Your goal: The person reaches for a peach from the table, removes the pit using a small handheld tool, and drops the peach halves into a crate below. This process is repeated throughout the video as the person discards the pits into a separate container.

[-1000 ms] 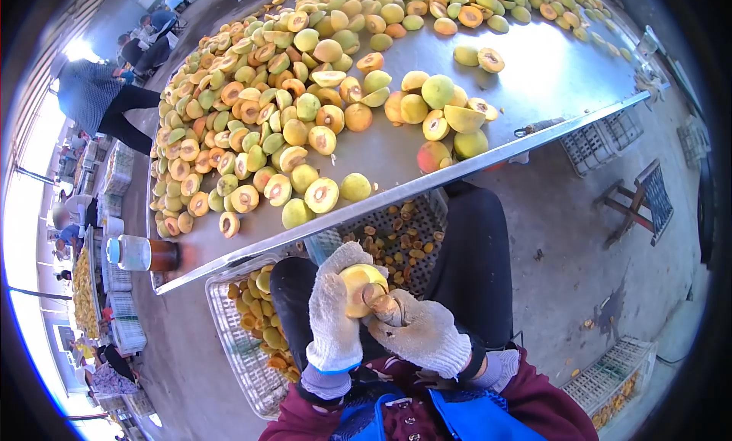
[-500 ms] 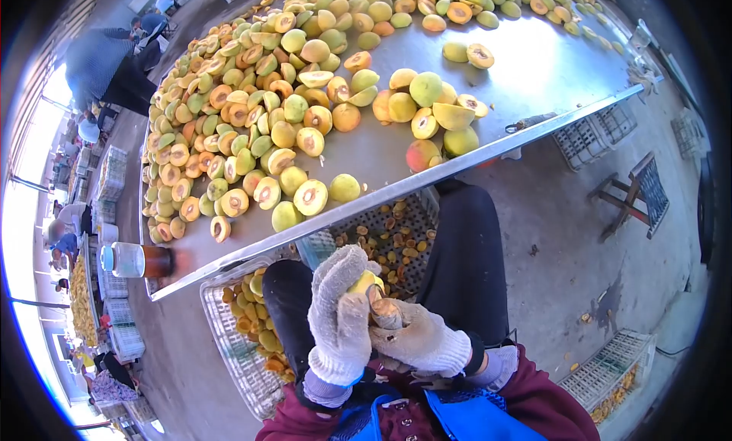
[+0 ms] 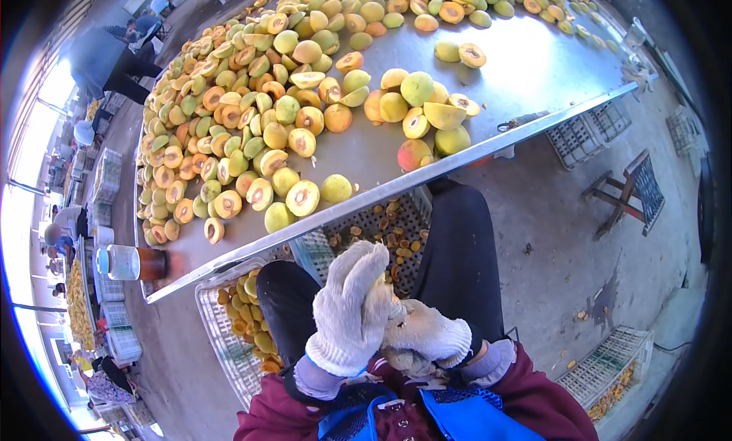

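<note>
My left hand (image 3: pixel 352 307), in a pale knit glove, is closed with its back towards me. It holds a peach piece (image 3: pixel 384 278), of which only a small yellow patch shows between the hands. Pressed against the left palm is my right hand (image 3: pixel 425 331), gloved and curled; what its fingers grip is hidden. Both hands are above my lap, short of the metal table (image 3: pixel 343 151). Whole and halved yellow-green peaches (image 3: pixel 252 120) are heaped on that table, several cut halves (image 3: pixel 303 198) lying near its edge.
Under the table edge sits a crate of small fruit scraps (image 3: pixel 393 235). A white crate (image 3: pixel 221 338) with fruit halves stands left of my knee. A jar of brown liquid (image 3: pixel 131 262) is at the table's left corner. A folding stool (image 3: pixel 633 193) and another crate (image 3: pixel 610 372) are right.
My left hand has turned and closed over the peach piece, which showed more before. My right fingers have moved in behind it. The view has shifted slightly.
</note>
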Tool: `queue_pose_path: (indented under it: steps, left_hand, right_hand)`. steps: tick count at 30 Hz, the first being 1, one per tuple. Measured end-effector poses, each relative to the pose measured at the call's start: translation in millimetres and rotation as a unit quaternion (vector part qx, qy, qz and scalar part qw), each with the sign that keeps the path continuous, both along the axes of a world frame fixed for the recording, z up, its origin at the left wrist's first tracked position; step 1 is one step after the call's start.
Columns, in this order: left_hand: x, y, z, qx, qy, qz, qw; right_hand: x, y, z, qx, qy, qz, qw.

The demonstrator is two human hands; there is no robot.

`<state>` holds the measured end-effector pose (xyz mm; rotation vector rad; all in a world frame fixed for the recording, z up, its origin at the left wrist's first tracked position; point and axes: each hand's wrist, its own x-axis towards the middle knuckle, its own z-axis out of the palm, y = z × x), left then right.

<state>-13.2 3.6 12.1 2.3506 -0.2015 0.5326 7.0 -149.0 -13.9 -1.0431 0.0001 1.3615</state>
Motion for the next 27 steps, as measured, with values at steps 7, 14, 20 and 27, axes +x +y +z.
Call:
queue_pose_path:
  steps: [7, 14, 20, 27]
  left_hand:
    - [8, 1, 14, 0.051, -0.038, -0.073, 0.995]
    - [22, 4, 15, -0.205, 0.292, -0.016, 0.934]
    - [18, 2, 17, 0.038, 0.101, -0.094, 0.990]
    - [21, -1, 27, 0.049, 0.147, -0.073, 0.985]
  right_hand:
    - [-14, 4, -31, 0.187, -0.123, -0.119, 0.967]
    - [-3, -1, -24, 0.050, 0.071, -0.012, 0.996]
    - [-5, -13, -22, 0.201, 0.098, -0.021, 0.974]
    - [-15, -4, -33, 0.140, 0.057, -0.035, 0.988]
